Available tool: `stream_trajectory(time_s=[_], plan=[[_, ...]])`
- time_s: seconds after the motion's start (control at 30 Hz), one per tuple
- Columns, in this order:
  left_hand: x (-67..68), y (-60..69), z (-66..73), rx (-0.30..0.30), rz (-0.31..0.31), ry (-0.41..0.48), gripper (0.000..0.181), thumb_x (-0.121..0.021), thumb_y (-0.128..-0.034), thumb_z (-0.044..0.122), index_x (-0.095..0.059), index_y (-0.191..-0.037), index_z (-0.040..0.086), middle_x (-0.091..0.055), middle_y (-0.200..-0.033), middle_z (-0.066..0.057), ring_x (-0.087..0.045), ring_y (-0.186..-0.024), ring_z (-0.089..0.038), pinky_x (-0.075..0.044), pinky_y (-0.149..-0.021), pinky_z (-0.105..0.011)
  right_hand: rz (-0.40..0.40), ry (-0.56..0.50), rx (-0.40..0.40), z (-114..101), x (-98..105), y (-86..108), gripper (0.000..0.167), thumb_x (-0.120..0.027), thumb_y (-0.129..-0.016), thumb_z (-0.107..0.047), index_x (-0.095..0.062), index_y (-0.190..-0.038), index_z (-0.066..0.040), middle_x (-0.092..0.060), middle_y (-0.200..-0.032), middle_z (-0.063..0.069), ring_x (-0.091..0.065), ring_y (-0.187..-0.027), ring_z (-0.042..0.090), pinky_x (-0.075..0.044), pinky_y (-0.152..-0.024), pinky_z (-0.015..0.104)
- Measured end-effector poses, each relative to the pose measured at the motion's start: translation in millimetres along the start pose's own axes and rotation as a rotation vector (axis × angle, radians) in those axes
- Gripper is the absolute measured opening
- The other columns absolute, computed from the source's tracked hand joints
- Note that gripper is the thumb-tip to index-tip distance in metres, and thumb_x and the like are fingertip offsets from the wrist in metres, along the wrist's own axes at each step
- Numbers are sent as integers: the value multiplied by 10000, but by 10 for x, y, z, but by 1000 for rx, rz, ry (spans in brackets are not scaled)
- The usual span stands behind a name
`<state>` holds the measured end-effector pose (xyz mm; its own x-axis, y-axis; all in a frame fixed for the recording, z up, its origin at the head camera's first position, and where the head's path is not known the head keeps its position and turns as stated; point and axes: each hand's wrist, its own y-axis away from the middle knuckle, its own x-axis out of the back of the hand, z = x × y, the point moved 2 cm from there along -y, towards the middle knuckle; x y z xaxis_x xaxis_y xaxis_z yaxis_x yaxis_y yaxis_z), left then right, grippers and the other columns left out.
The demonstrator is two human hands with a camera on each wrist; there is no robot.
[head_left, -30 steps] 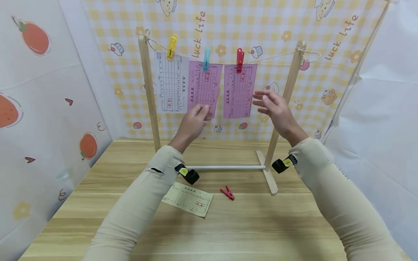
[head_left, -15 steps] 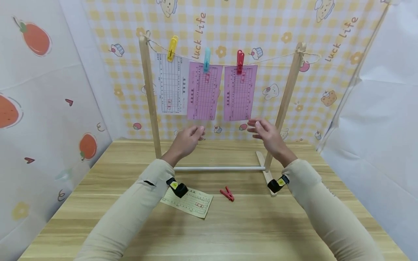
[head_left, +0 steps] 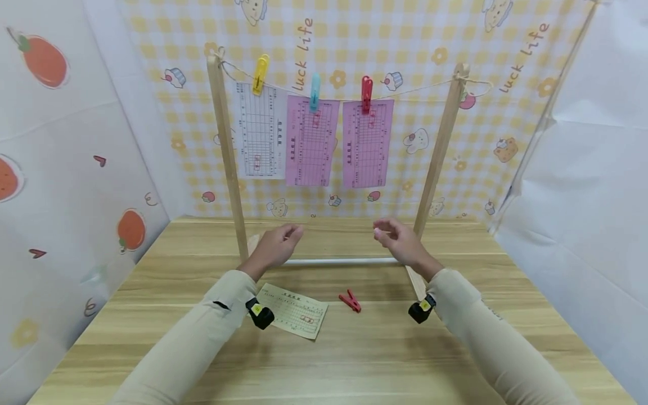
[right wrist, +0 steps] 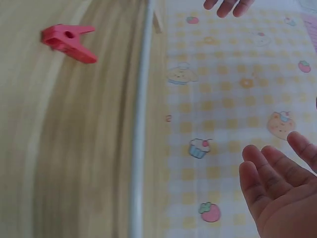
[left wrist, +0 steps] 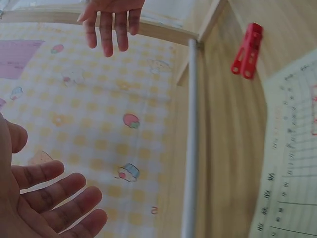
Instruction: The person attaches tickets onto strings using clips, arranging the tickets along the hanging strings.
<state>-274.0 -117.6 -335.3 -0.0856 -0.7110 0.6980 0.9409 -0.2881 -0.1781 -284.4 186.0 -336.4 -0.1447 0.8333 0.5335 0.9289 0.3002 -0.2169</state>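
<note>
Both hands are released and hold nothing: our left hand (head_left: 273, 246) and our right hand (head_left: 402, 243) hang above the table, well apart, fingers loosely bent. On a thin, pale twine string (head_left: 425, 88) we count three sheets hung side by side: a white paper form (head_left: 260, 135) under a yellow plastic clothespin (head_left: 260, 74), a pink paper form (head_left: 311, 143) under a pale-blue plastic clothespin (head_left: 315, 93), and a second pink paper form (head_left: 368, 146) under a red plastic clothespin (head_left: 367, 94). That much we judge done. What we take to be left lies on the wood-grained table (head_left: 354, 360): a pale-yellow rectangular paper form (head_left: 293, 312), and to its right, apart from it, a V-shaped red plastic clothespin (head_left: 350, 301); we touch neither. To the right of the second pink sheet the string runs bare, seemingly with room for one more.

The papers look thin and flat, printed with ruled grids and small red boxes. The string sags between a straight left wooden post (head_left: 226, 140) and a matching right wooden post (head_left: 439, 152), and a smooth, round white rod (head_left: 344, 261) runs low between them
</note>
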Motion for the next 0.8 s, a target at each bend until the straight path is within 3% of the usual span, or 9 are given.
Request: stream_trajectory(time_s=[0.27, 0.6, 0.8], plan=[[-97, 111, -237, 26, -27, -10, 416, -439, -1033, 306, -547, -1290, -2, -612, -1223, -170, -587, -1106, -343, -481, -917, -474, -67, 83, -74, 188, -201, 71, 421, -565, -992, -285, -509, -1324, -32, -544, -1318, 213, -577, -1106, 354, -506, -877, 451], [-245, 188, -399, 138, -197, -64, 378, -633, -948, 205, -553, -1258, 6, -584, -1246, -180, -569, -1122, -329, -480, -917, -460, -173, 101, -137, 341, -460, 186, 383, -596, -973, -223, -529, -1286, -14, -597, -1226, 159, -589, -1069, 320, -501, -872, 444], [-320, 221, -482, 75, -251, -150, 385, -712, -889, 183, -598, -1214, 10, -618, -1191, -141, -585, -1086, -307, -483, -911, -449, -232, 123, -141, 385, -582, 254, 375, -624, -948, -212, -549, -1247, 1, -620, -1088, 108, -607, -957, 241, -512, -796, 409]])
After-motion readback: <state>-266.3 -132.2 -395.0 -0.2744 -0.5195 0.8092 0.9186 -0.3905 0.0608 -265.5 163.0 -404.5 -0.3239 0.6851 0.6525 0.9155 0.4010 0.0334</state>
